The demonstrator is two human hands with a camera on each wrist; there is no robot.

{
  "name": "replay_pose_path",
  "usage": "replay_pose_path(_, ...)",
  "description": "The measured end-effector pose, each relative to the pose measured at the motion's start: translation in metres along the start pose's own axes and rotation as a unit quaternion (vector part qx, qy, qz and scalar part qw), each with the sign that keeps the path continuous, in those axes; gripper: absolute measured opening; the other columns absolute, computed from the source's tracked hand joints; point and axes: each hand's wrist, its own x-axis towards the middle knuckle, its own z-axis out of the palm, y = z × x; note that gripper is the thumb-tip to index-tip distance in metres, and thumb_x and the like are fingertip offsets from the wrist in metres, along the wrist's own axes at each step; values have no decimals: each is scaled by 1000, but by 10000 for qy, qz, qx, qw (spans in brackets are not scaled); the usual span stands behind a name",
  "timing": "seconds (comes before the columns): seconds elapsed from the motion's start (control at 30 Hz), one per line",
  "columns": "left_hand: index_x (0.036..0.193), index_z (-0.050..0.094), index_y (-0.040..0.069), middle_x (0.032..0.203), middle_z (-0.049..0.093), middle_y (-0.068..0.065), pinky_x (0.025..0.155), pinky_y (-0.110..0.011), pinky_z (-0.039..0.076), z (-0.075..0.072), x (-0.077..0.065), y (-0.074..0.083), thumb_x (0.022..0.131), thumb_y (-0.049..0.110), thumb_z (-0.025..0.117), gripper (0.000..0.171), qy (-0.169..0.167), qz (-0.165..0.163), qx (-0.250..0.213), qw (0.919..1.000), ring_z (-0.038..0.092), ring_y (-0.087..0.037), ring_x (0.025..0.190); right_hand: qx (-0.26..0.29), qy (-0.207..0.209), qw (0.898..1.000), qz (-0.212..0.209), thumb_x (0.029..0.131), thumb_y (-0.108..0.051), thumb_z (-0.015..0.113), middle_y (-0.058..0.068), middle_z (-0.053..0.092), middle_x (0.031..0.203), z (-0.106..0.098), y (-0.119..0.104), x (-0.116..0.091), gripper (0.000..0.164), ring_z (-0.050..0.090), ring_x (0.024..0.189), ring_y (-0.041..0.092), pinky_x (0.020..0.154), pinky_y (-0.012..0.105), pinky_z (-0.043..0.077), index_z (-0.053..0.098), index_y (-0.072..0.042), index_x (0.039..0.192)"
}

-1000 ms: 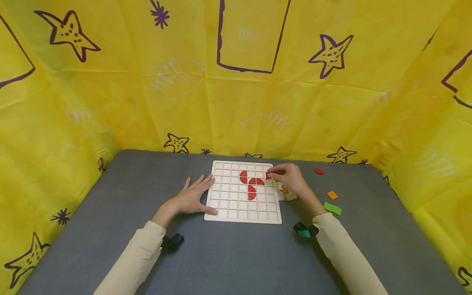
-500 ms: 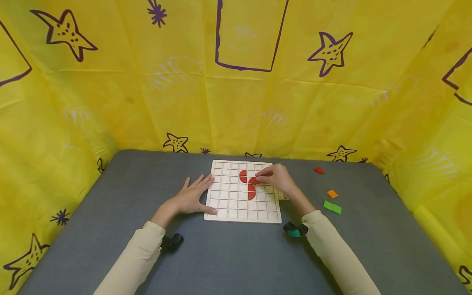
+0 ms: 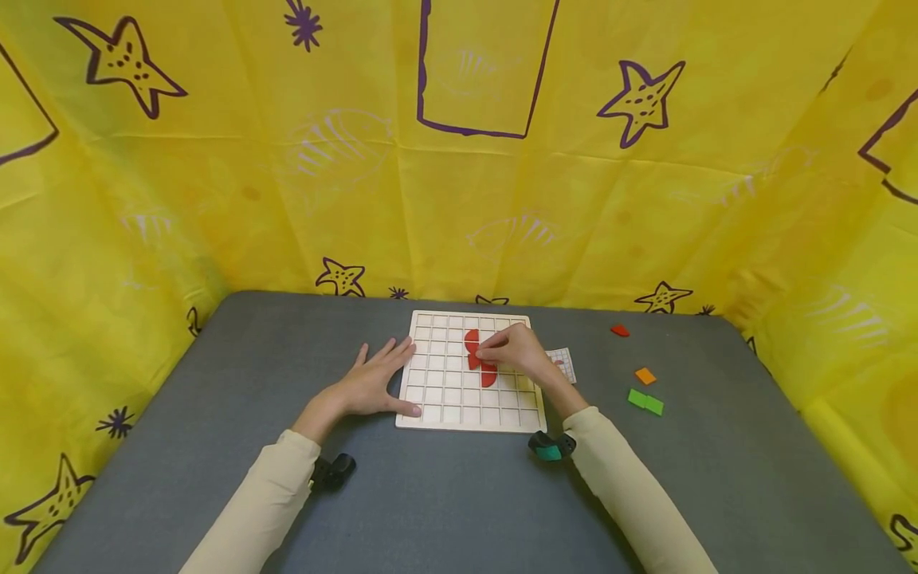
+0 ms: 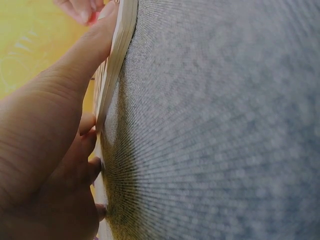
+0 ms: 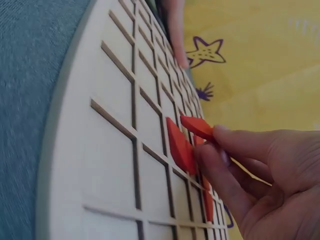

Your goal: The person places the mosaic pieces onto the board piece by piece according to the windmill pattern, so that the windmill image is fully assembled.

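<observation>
A light wooden board point(image 3: 469, 416) with a raised square grid lies on the grey table. My left hand point(image 3: 369, 386) rests at its left edge, fingers spread and straight, the thumb point(image 4: 90, 47) along the board's near left corner in the left wrist view. Over the middle of the grid, my right hand point(image 3: 518, 351) pinches a small red quarter-circle tile point(image 5: 197, 127) between thumb and forefinger, tilted above the cells. Red rounded tiles lie in the grid: an upper pair point(image 3: 471, 336) and a lower pair point(image 3: 488, 379). The right fingers partly hide the red tiles between them.
A printed pattern card point(image 3: 564, 364) sticks out past the board's right side, partly behind the right wrist. Farther right on the table lie a red tile point(image 3: 620, 330), an orange square tile point(image 3: 645, 375) and green tiles point(image 3: 645, 402). A yellow patterned cloth point(image 3: 459, 199) hangs behind.
My right hand has moved left from the board's right edge to its middle, carrying the red tile. The left hand has stayed at the left edge.
</observation>
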Motion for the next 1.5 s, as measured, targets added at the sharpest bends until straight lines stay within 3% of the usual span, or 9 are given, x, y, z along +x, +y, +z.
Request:
replay_pose_path(0.23,158,18,12,164,11,-6,113,-63,-9,-2,0,1,71,68,74,117,8,-5,78,10000,4,-34,150,-261,115,9996,-13,83,-13,78,5,74,78,9,-5,0,9,66,64,11,59,21,51,79,-4,84)
replay_pose_path(0.53,157,19,10,164,12,-7,113,-64,-8,-4,0,2,72,65,75,116,33,-5,118,9999,4,-35,150,-374,161,9991,-121,84,-9,77,5,74,78,13,-7,-1,5,67,63,10,59,22,52,78,-4,83)
replay_pose_path(0.83,158,18,11,164,10,-6,113,-63,-9,-2,0,1,72,65,75,117,13,-32,31,10000,3,-35,150,-451,34,9979,-462,91,-11,70,7,73,93,7,-5,0,14,66,72,14,65,25,54,76,-3,101)
replay_pose_path(1.0,157,18,11,164,11,-7,113,-64,-8,-3,-1,1,72,65,75,117,38,-7,30,10000,4,-35,150,-587,119,9961,-648,93,-13,68,8,74,95,-12,-2,0,18,68,79,20,69,28,54,76,-2,105)
replay_pose_path(1.23,157,18,9,164,12,-9,112,-65,-8,-3,-2,0,72,65,75,117,45,29,13,10000,4,-36,150,-379,247,9974,-556,96,-12,63,20,72,99,-47,5,-5,24,70,84,33,72,39,57,71,4,112)
replay_pose_path(1.37,157,18,11,164,12,-7,113,-64,-8,-3,-1,1,71,66,75,117,14,-4,26,10000,4,-36,150,-804,450,9945,-498,96,-9,63,22,69,110,-69,14,-8,25,68,94,36,78,47,55,69,4,116)
replay_pose_path(1.5,158,17,12,164,11,-6,113,-63,-9,-2,-1,1,71,66,75,117,-10,-41,53,10000,4,-34,150,-1129,749,9902,-330,95,-12,64,23,67,116,-90,28,-11,30,64,101,38,78,47,53,67,0,122)
